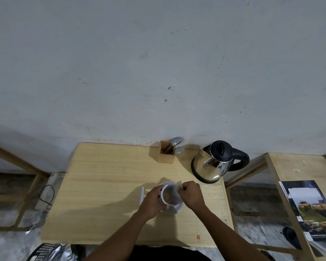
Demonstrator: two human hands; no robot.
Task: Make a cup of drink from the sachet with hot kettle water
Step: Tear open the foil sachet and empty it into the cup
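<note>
Small translucent sachet [177, 187] held tilted over the white cup [170, 194], near the desk's front-right quarter. Head view: left hand [153, 201] wrapped around the cup's left side, fingers curled on its wall. Right hand [192, 194] pinching the sachet at the cup's right rim, fingers bunched. Both forearms reach in from the bottom edge. Cup stands on a white saucer [174, 209]; brownish matter shows inside, too blurred to identify. Pale wooden desk [105, 185]: wooden cutlery box [166, 154] with metal spoons and a fork at the back edge; steel kettle with black lid and handle [215, 162] at the back-right corner. Thin white strip [142, 194] lies just left of the left hand. Desk's left half bare.
</note>
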